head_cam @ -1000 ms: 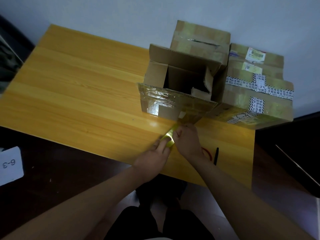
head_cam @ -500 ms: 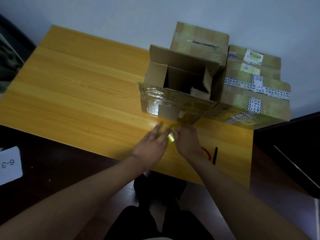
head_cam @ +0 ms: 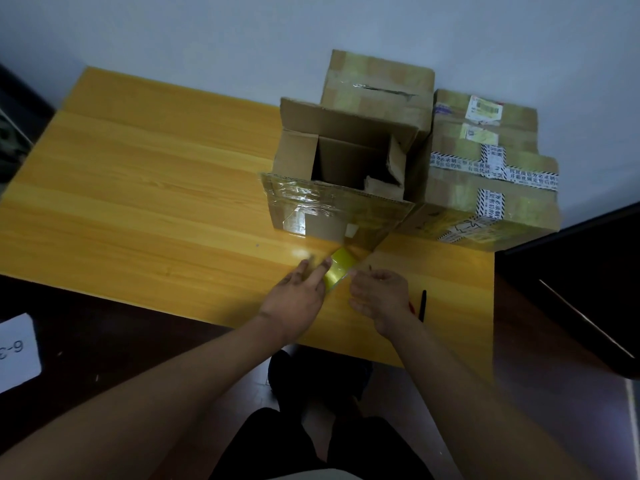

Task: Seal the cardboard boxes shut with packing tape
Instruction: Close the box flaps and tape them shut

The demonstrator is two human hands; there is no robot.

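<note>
An open cardboard box (head_cam: 349, 161) stands on the yellow wooden table (head_cam: 156, 202), its top flaps up and its near flap (head_cam: 329, 209) folded out toward me. A shiny yellow tape strip (head_cam: 338, 270) runs from that flap's lower edge down to my hands. My left hand (head_cam: 296, 299) has its fingers stretched along the strip's left side, with the strip's lower end under the index finger. My right hand (head_cam: 379, 296) is curled, its fingertips meeting the strip's right edge. The tape roll is not in sight.
A closed box (head_cam: 379, 84) stands behind the open one, against the wall. A box sealed with printed tape (head_cam: 485, 174) sits to the right. A black pen (head_cam: 423, 304) and something red lie by my right wrist. A white label (head_cam: 17, 351) lies on the floor at left.
Both hands have moved up toward the box with the strip. My left fingers have gone from a pinch to stretched out, and my right hand has shifted slightly to the right.
</note>
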